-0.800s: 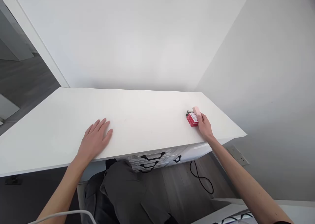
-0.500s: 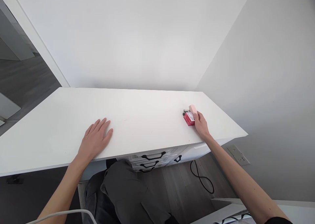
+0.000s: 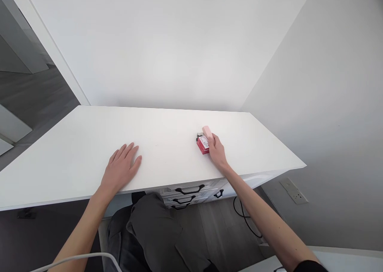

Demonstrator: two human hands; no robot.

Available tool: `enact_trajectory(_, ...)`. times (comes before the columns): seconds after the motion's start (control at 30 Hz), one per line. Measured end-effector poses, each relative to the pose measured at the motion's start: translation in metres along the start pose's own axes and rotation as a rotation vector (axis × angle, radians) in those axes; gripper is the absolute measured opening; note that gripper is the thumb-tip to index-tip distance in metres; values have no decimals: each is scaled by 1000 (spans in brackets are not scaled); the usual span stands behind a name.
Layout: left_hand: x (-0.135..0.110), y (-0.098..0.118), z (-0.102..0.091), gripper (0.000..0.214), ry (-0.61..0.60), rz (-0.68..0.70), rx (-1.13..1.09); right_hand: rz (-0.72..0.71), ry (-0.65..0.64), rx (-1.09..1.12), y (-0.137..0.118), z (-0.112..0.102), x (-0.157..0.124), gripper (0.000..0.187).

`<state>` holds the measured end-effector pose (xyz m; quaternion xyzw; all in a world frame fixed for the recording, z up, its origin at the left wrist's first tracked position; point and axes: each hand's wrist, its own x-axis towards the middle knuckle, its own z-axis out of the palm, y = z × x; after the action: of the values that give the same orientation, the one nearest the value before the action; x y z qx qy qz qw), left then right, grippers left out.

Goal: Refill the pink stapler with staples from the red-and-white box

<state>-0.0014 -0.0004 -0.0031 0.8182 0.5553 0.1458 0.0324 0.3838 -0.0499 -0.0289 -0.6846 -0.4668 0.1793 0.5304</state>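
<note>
My left hand (image 3: 119, 171) lies flat on the left part of the white tabletop (image 3: 167, 160), palm down, with its fingers spread and nothing in it. Over the middle right of the tabletop, my right hand (image 3: 217, 152) is closed round a small bundle. In that bundle are a pale pink bar-shaped piece (image 3: 207, 131) and a red box with a white label (image 3: 202, 145). A small dark and clear item (image 3: 199, 135) sticks out behind the box; its kind is too small to tell. My right fingers hide part of the bundle.
Behind the table rises a white wall (image 3: 173, 48), with a grey wall (image 3: 335, 104) on the right. Below the front edge are drawers with black handles (image 3: 190, 189). A black cable (image 3: 245, 220) lies on the floor near a wall socket (image 3: 295, 191).
My right hand has moved left across the tabletop, carrying the pink piece, the red box and the small dark item together. My left hand stays flat; the view has shifted slightly.
</note>
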Motion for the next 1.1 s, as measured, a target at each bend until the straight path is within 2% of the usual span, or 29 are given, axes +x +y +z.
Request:
enact_trajectory(0.23, -2, 0, 1, 68, 2, 7, 9, -34, -128, 76, -50, 80, -26, 59)
enact_trajectory(0.37, -3, 2, 1, 65, 9, 11, 15, -44, -210, 69, -72, 107, -39, 58)
enact_trajectory(0.47, -3, 2, 1, 66, -4, 9, 13, -22, -248, 65, -80, 110, -43, 61)
enact_trajectory(0.67, -3, 5, -2, 64, 32, 64, -80, -7, -313, 90, -78, 102, -35, 63)
enact_trajectory(0.83, 5, 24, 5, 71, 28, 180, -227, -39, -386, 192, -70, 106, -14, 62)
enact_trajectory(0.97, 21, 41, 16, 80, 79, 276, -287, -31, -451, 338, -63, 112, 6, 69)
enact_trajectory(1.1, 37, 52, 18, 90, 114, 326, -308, -56, -505, 420, -57, 114, 22, 71)
